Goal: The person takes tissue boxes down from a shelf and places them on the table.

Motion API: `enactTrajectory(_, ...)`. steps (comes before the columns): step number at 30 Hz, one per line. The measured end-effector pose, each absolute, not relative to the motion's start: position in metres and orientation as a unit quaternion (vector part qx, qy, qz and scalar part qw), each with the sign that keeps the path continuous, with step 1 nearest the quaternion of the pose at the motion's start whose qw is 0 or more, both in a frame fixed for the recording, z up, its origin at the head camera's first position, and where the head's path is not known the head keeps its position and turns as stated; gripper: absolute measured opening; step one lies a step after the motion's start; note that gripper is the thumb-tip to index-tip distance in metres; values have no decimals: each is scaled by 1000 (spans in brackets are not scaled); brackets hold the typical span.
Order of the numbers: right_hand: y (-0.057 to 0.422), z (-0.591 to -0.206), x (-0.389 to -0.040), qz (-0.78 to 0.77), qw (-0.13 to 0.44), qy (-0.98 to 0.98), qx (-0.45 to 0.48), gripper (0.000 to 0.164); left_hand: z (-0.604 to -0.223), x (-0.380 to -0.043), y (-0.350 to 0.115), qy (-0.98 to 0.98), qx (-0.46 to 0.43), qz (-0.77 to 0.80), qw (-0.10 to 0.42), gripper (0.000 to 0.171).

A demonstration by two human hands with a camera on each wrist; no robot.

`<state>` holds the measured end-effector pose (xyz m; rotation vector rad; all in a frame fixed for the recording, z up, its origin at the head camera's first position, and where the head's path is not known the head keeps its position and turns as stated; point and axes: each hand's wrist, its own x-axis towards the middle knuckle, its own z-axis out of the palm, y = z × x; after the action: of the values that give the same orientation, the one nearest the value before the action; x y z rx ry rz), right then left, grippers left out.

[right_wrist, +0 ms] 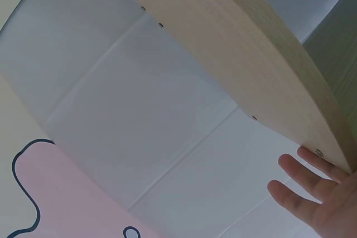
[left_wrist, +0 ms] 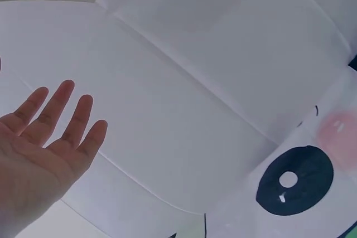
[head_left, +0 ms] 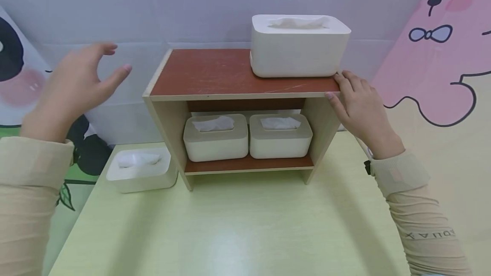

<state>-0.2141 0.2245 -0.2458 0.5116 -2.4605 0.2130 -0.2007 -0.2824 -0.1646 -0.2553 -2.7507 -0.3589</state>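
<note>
A white tissue box (head_left: 299, 52) stands on the right part of the top board of a small wooden shelf (head_left: 207, 71). My right hand (head_left: 362, 107) rests at the shelf's top right corner, fingertips right by the box's lower corner and the thumb at the board's front edge. In the right wrist view its fingers (right_wrist: 301, 174) are spread, reaching along the side panel (right_wrist: 245, 54). My left hand (head_left: 74, 86) is raised in the air to the left of the shelf, holding nothing. Its fingers (left_wrist: 75, 124) are spread in the left wrist view.
Two more tissue boxes, a left one (head_left: 216, 144) and a right one (head_left: 281, 142), sit side by side on the lower board. Another tissue box (head_left: 142, 178) lies on the pale table (head_left: 238, 225), left of the shelf. A cloth backdrop (head_left: 199, 7) with cartoon figures hangs behind.
</note>
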Motion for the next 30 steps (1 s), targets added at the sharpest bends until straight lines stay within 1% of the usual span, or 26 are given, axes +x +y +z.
enactTrajectory(12,226,-246,-214,83,310,-927,195,51,-145,-207,-241,-963,-140,-130,189,63)
enactTrajectory(23,226,-247,-215,84,314,-924,201,50,-130,-220,-189,-951,-197,-124,203,59)
enactTrajectory(30,225,-247,-214,83,307,-927,199,51,-124,-229,-162,-952,-211,-130,181,62)
